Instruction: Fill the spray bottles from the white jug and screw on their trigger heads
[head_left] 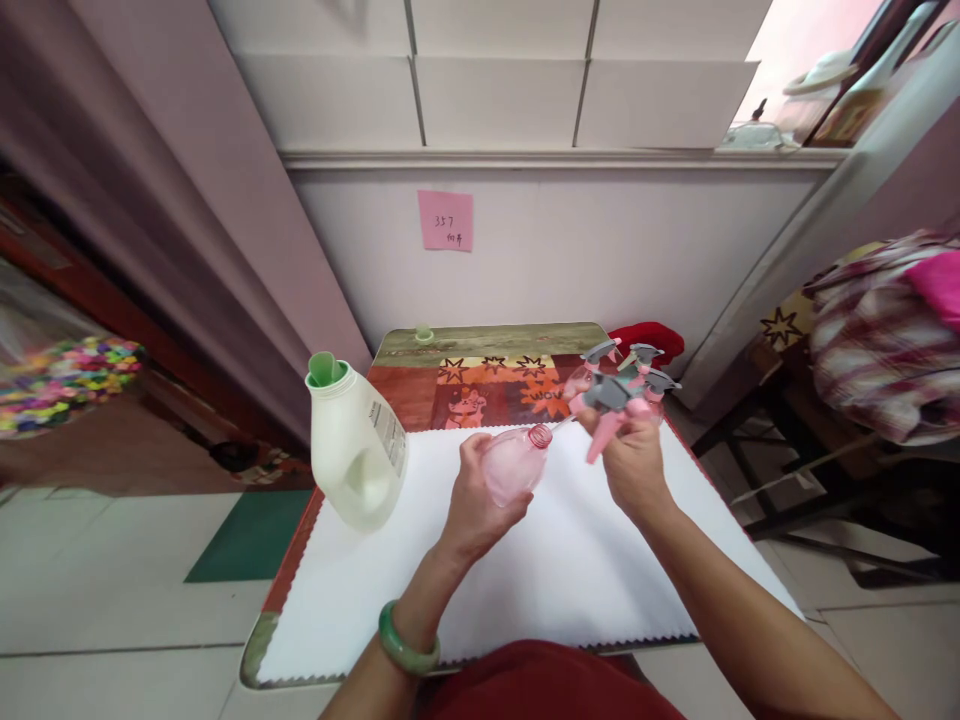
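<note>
My left hand (469,500) is wrapped round a translucent pink spray bottle (514,468), tilted with its uncapped neck toward the right. In my right hand (634,462) is a pink and grey trigger spray head (609,398). Its thin clear tube (561,425) points at the bottle's mouth; whether the tip is inside I cannot tell. Just behind that hand stand several more spray bottles (646,378) with grey and pink heads, partly hidden. A pale green jug (358,450) with a green spout (326,370) stands upright to the left of my left hand.
A white cloth (420,590) with a scalloped edge covers most of the patterned table (397,385). A small green cap (424,335) lies at the back. Something red (656,340) is behind the bottles. On the right, clothes (877,330) are piled over dark wooden furniture (825,500).
</note>
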